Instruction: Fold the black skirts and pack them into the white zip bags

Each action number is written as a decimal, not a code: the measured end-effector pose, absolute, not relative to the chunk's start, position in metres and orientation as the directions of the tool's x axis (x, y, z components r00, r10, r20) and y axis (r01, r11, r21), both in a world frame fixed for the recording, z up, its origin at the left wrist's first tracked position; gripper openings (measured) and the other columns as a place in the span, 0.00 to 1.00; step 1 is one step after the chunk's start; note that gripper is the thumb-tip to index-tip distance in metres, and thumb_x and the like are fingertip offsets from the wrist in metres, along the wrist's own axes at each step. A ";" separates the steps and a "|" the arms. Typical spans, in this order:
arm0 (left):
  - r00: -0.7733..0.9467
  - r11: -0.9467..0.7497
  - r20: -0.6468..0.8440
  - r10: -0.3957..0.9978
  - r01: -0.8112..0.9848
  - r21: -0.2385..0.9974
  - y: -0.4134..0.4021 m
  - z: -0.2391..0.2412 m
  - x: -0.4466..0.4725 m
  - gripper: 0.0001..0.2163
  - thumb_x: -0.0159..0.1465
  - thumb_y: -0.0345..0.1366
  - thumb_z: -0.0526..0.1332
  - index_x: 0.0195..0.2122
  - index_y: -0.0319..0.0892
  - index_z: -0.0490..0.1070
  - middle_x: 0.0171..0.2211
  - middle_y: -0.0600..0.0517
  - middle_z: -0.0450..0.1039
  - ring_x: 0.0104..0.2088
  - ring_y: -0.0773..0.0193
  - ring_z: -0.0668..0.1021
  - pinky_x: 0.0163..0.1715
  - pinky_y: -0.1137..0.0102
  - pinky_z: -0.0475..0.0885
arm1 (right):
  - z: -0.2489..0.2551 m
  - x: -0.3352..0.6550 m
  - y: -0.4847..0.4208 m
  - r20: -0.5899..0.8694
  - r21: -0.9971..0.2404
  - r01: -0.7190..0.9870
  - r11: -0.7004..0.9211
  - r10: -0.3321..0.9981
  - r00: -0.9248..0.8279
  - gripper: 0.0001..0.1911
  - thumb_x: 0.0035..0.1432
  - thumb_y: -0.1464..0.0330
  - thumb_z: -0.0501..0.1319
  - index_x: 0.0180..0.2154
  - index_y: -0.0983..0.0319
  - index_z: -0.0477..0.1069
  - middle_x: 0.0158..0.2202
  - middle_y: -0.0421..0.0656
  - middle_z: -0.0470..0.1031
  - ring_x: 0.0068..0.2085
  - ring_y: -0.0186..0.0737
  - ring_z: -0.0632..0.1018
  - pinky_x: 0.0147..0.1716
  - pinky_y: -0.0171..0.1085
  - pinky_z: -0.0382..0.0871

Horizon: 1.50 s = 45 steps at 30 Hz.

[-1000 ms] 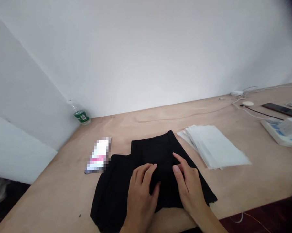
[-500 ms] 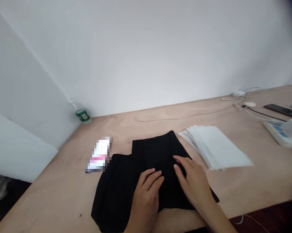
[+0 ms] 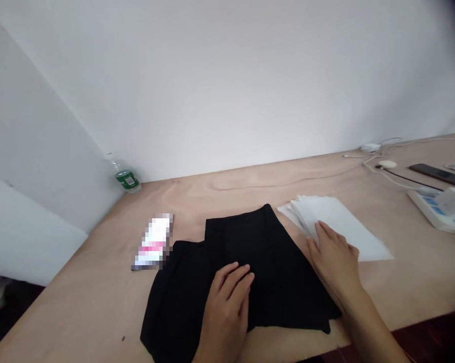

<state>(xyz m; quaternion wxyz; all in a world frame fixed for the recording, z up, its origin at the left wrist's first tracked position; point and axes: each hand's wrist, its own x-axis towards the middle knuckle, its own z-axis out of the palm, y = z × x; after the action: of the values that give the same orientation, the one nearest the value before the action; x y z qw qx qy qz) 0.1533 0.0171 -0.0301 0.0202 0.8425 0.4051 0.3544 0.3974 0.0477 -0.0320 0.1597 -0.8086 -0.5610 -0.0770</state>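
One for steadying, probably: left hand (image 3: 227,305) atop cloth (image 3: 178,290), fingers loosely spread; right hand (image 3: 336,257) over sheets (image 3: 348,214), fingers bent, pinch unclear.

cloth (image 3: 283,287): plain blk | sheets (image 3: 350,219): wht | btl lbl (image 3: 126,179): grn | tbl (image 3: 94,302): lt brn

Left hand (image 3: 227,305) on black cloth (image 3: 246,239) (right hand (image 3: 336,259) over sheets (image 3: 350,219)).
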 end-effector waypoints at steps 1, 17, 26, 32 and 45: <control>0.398 -0.663 0.604 0.691 0.681 0.310 0.016 -0.024 0.154 0.16 0.59 0.22 0.56 0.47 0.42 0.69 0.47 0.48 0.71 0.52 0.57 0.67 0.46 0.60 0.71 | -0.028 0.392 0.045 0.351 -0.182 0.943 -0.277 0.878 0.326 0.22 0.61 0.67 0.45 0.54 0.68 0.60 0.57 0.52 0.63 0.53 0.54 0.66 0.44 0.55 0.61; 0.338 -0.486 0.588 0.735 0.867 0.108 0.028 0.003 0.116 0.12 0.63 0.29 0.52 0.44 0.48 0.71 0.54 0.55 0.67 0.59 0.52 0.60 0.51 0.49 0.62 | -0.004 0.321 0.031 0.363 -0.132 0.810 0.572 0.788 -0.497 0.29 0.58 0.81 0.44 0.59 0.58 0.53 0.61 0.33 0.56 0.61 0.42 0.53 0.60 0.56 0.33; 0.131 -0.357 0.618 0.775 0.898 0.257 0.048 0.007 0.111 0.15 0.63 0.27 0.49 0.47 0.43 0.70 0.49 0.53 0.72 0.51 0.61 0.72 0.47 0.65 0.70 | 0.007 0.322 0.039 0.570 -0.488 0.773 0.406 0.818 -0.070 0.20 0.59 0.73 0.48 0.53 0.55 0.59 0.58 0.41 0.61 0.59 0.43 0.59 0.57 0.50 0.51; -0.115 -0.201 0.714 0.690 0.918 0.342 0.050 0.021 0.112 0.16 0.62 0.27 0.51 0.49 0.44 0.69 0.50 0.53 0.71 0.51 0.62 0.72 0.48 0.67 0.68 | -0.006 0.326 0.058 -0.047 -0.705 0.685 -0.183 0.976 0.212 0.28 0.52 0.53 0.55 0.50 0.64 0.63 0.44 0.52 0.70 0.44 0.53 0.72 0.44 0.50 0.63; -0.050 -0.179 0.577 0.815 0.926 0.332 0.057 0.017 0.117 0.17 0.60 0.24 0.50 0.47 0.42 0.70 0.50 0.49 0.71 0.51 0.53 0.72 0.44 0.56 0.72 | -0.008 0.314 0.068 -0.132 -0.931 0.308 -0.197 0.967 0.219 0.28 0.42 0.61 0.64 0.47 0.60 0.62 0.36 0.44 0.74 0.42 0.46 0.75 0.38 0.43 0.69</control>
<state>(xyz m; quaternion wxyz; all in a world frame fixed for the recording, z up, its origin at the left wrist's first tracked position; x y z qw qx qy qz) 0.1169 0.0573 0.0166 -0.0799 0.6847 0.6358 0.3472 0.3141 0.0680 -0.0082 0.4127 -0.6625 -0.4810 0.3992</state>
